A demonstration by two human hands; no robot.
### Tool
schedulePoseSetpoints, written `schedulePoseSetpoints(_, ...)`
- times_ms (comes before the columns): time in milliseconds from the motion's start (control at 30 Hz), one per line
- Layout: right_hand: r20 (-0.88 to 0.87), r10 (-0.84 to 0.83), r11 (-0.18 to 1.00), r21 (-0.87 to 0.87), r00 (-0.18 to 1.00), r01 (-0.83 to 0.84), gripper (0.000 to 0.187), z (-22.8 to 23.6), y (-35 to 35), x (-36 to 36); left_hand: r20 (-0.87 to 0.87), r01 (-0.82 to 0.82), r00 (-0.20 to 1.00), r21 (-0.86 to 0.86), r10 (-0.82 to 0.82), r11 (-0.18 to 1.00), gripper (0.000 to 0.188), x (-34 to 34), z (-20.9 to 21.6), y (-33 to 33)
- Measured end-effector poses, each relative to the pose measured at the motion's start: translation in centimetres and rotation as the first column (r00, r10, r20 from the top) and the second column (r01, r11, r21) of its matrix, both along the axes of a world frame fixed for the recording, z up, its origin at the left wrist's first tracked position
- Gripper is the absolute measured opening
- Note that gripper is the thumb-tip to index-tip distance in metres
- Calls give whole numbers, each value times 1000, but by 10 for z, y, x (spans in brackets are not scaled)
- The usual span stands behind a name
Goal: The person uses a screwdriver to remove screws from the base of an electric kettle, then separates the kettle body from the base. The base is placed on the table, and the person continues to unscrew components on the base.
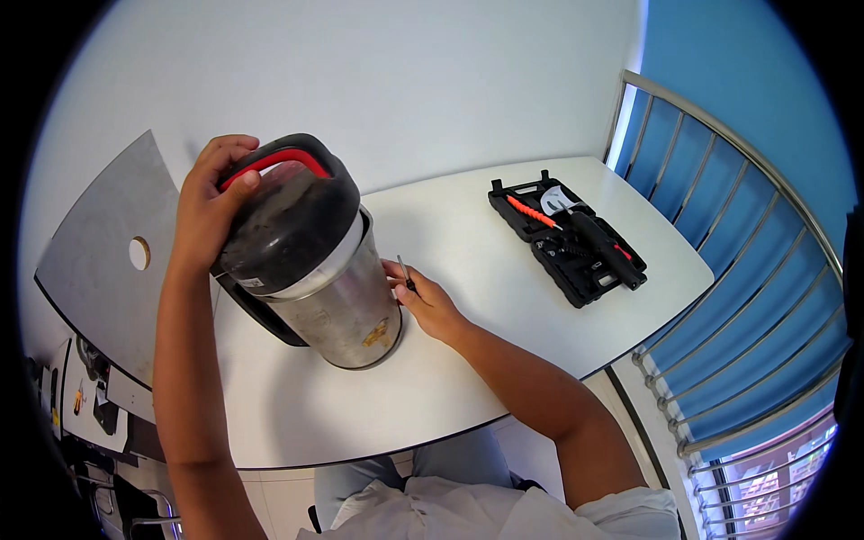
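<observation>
A soymilk maker stands on the white table in front of me, its steel jug (337, 306) stained brown near the base. The black lid (292, 220) sits tilted on top, with a pale band showing between it and the jug. My left hand (211, 198) is closed around the lid's black and red handle (279, 160). At the jug's right side, my right hand (427, 301) holds a small screwdriver (407, 273), its metal shaft pointing up. Some of that hand's fingertips are hidden behind the jug or press against it; I cannot tell which.
An open black tool case (576, 279) lies at the table's right, holding a black power screwdriver (605, 247) and an orange flexible shaft (531, 211). A metal railing (751, 162) runs along the right. A grey panel (108, 261) with a round hole stands left of the white table (432, 396).
</observation>
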State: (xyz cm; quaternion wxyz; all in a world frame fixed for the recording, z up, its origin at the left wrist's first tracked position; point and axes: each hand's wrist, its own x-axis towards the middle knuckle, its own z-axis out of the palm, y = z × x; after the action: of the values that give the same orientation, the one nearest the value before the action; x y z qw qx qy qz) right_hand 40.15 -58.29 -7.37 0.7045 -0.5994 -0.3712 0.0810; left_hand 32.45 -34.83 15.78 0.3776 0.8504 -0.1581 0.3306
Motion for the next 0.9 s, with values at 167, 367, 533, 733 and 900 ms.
schedulePoseSetpoints(167,3,-76,997,12,997,76,40,-6,4,0,111,33,994,-82,-23,996,28,2,-4,-2)
schedulePoseSetpoints(367,16,-118,992,41,993,117,41,-10,10,-3,114,-2,993,-114,15,993,28,3,-5,4)
schedulePoseSetpoints(533,37,-77,997,-27,996,78,44,-9,7,0,97,36,995,-115,-25,993,27,5,-3,-7)
schedulePoseSetpoints(733,-11,-24,999,25,1000,25,45,-10,5,1,67,28,998,-114,-21,993,29,3,-1,-6)
schedulePoseSetpoints(900,-60,18,999,52,998,-15,44,-1,3,-3,47,3,999,-9,-2,1000,34,6,-2,-10)
